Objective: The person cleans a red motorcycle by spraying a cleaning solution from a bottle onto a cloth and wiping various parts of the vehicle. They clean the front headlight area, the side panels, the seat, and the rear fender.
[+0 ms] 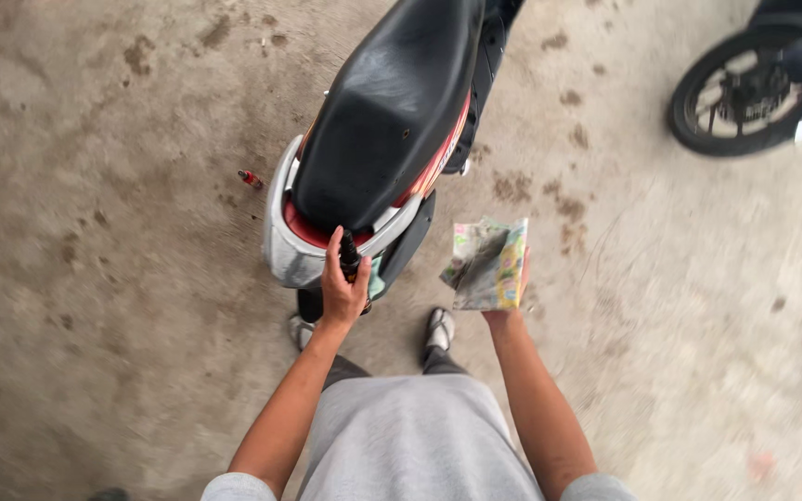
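Left hand (343,289) grips a dark slim tool (349,255) at the rear of the red-and-black scooter w/ black seat (387,111). Right hand (505,297) holds a dirty crumpled cloth (486,264) beside the tail. Risk: tool slips off the silver grab rail (282,232) & scratches it; one-handed hold looks loose.

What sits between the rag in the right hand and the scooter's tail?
Nothing visible. The right hand holds the soiled rag in open air beside the scooter, with only bare concrete floor below the gap. The left hand grips a dark tool at the tail, on the far side from the rag.
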